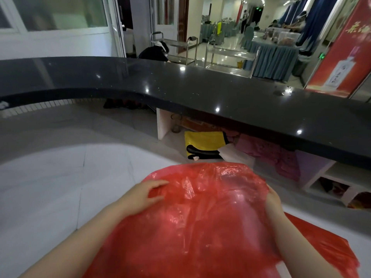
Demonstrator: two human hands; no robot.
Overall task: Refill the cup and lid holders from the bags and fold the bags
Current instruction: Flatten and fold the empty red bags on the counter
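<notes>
A large translucent red plastic bag [202, 215] fills the lower middle of the head view, spread out and wrinkled in front of me. My left hand [146, 195] rests on the bag's upper left edge, thumb and fingers pinching the plastic. My right hand [274, 199] grips the bag's right edge, its fingers partly hidden behind the plastic. A further stretch of red plastic [325, 243] lies flat to the right of my right forearm. No cup or lid holders are in view.
A black curved counter top [200, 87] runs across the view above a white lower surface [60, 177]. Under it lie a yellow and black cloth [202, 145], pink fabric [271, 155] and white shelving [325, 177]. A red banner [341, 47] stands at the right, people and tables beyond.
</notes>
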